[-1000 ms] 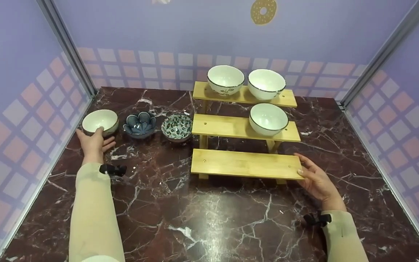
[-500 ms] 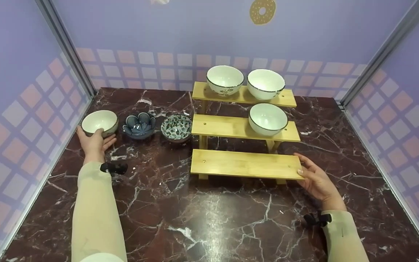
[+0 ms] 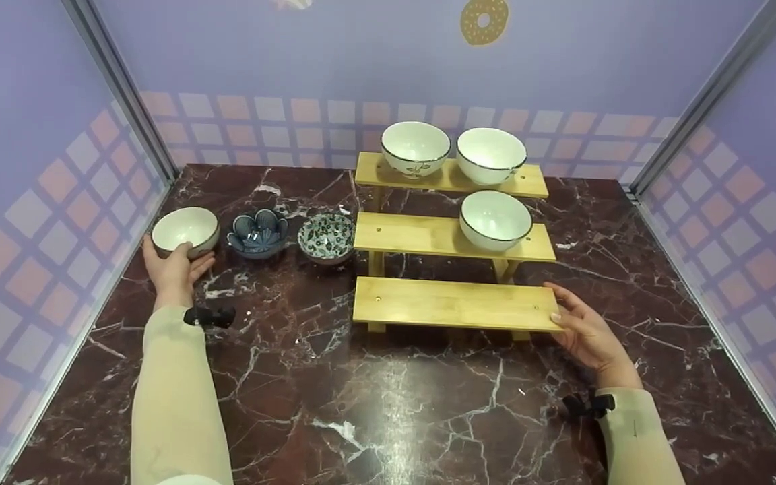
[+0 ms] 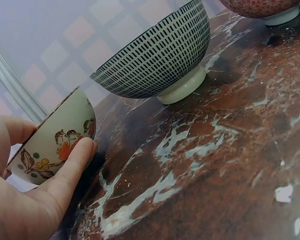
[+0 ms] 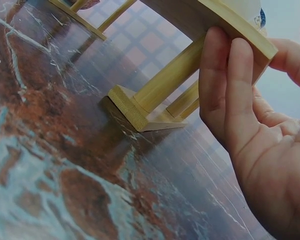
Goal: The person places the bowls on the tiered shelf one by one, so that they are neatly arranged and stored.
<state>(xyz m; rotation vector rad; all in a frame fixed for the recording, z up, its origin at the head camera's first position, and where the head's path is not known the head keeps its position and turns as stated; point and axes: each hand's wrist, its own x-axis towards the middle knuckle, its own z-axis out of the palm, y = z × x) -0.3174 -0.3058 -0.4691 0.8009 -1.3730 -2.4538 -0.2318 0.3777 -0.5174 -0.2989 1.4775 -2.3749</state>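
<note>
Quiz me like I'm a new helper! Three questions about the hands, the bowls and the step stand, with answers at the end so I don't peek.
1. How many white bowls with dark rims are on the wooden step stand?
2. True or false: the right hand grips the end of the bottom step.
3. What does the left hand hold?
A) the blue petal-shaped bowl
B) the cream bowl with painted fruit
C) a spoon

Key:
1. Three: two on the top step, one on the middle step.
2. True.
3. B.
</note>
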